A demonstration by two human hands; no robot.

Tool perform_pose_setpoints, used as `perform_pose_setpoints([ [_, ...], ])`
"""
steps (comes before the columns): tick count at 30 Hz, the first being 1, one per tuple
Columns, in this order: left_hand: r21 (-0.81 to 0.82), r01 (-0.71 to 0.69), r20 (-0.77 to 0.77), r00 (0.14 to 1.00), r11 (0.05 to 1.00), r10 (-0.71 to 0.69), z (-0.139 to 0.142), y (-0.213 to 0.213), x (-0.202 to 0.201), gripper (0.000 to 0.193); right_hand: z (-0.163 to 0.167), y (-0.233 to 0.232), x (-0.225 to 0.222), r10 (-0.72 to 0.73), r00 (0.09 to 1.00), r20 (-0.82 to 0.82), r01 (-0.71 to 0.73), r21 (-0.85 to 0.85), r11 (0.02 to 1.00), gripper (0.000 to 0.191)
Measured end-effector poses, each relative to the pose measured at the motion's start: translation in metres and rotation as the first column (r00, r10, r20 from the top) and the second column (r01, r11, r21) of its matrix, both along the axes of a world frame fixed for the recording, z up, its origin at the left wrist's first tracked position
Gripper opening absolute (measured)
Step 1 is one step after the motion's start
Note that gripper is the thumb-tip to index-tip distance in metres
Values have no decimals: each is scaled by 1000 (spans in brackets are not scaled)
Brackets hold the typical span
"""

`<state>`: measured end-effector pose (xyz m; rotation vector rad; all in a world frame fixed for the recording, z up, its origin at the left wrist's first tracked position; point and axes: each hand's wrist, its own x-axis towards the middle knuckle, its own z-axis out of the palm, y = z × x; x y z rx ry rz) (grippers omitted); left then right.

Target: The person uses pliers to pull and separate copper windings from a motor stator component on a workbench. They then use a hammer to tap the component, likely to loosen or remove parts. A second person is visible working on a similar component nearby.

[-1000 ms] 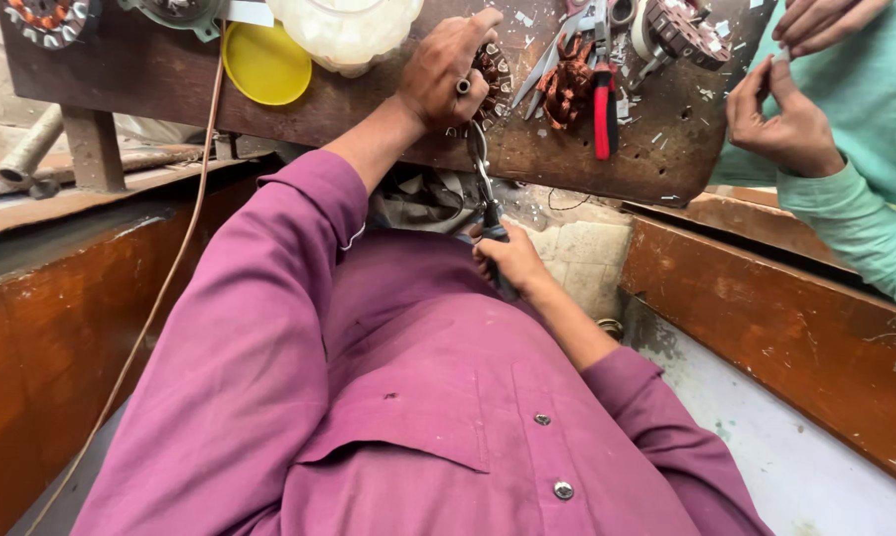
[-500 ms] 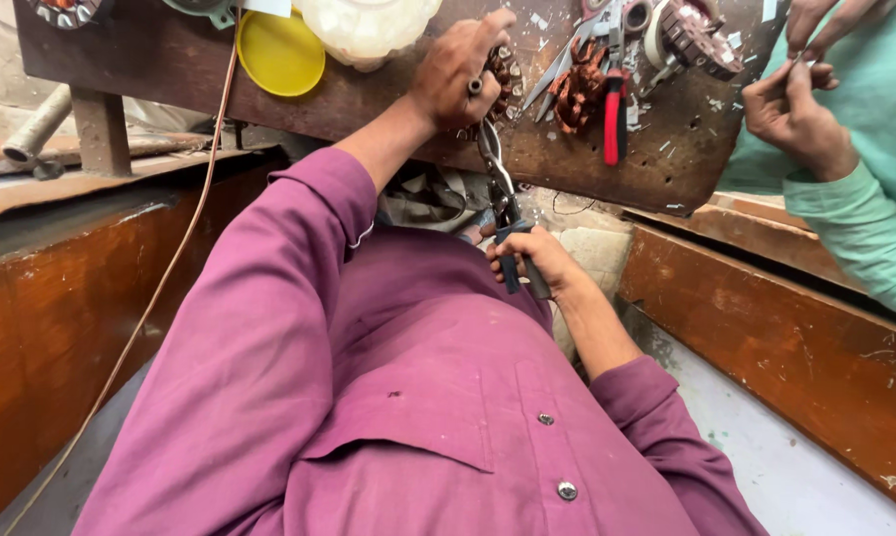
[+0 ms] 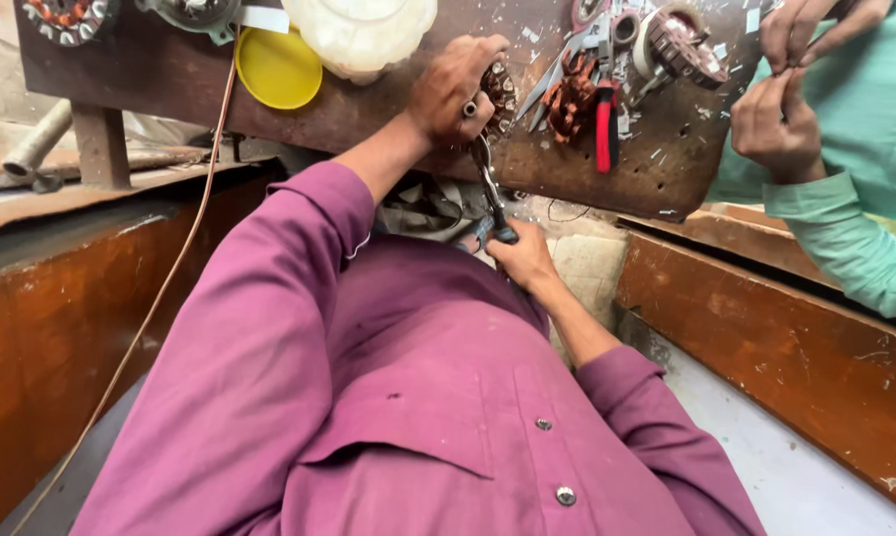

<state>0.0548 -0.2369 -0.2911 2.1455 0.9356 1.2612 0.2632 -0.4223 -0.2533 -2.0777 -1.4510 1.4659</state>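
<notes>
My left hand (image 3: 455, 87) rests on the worn wooden workbench (image 3: 369, 109) and grips a small motor stator with copper windings (image 3: 498, 91) at the bench's near edge. My right hand (image 3: 523, 257) is below the bench edge, close to my chest, closed around the blue handles of a pair of pliers (image 3: 490, 199). The pliers' metal jaws point up to the stator under my left hand. Both arms wear purple sleeves.
A yellow lid (image 3: 277, 67), a cream plastic housing (image 3: 361, 35), red-handled pliers (image 3: 605, 119), scissors, tape rolls and more copper-wound parts (image 3: 569, 99) lie on the bench. Another person in a green sleeve (image 3: 845, 238) works with both hands (image 3: 780, 119) at the right. A cord (image 3: 160, 298) hangs at the left.
My right hand with the pliers has shifted slightly, staying under the bench edge. My left hand keeps its grip on the stator. The other person's hands have moved closer together.
</notes>
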Motion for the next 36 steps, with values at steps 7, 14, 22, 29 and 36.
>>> perform_pose_setpoints([
  [7,-85,29,-63,997,996,-34,-5,8,2,67,-6,-30,-3,-120,990,-70,114,-73,991,24],
  [14,-13,-170,-65,983,985,169,23,-65,-23,77,-1,-81,42,-387,860,-333,395,-49,918,39],
  [22,-247,-390,-93,921,887,379,40,-111,-3,68,61,49,21,-200,830,-521,315,141,939,60],
  [29,-690,159,529,777,707,342,38,-140,-6,50,80,59,5,213,859,-465,-212,56,976,49],
  [36,-817,62,489,599,573,633,64,-247,16,53,20,25,-16,-157,609,-777,-362,-448,817,30],
])
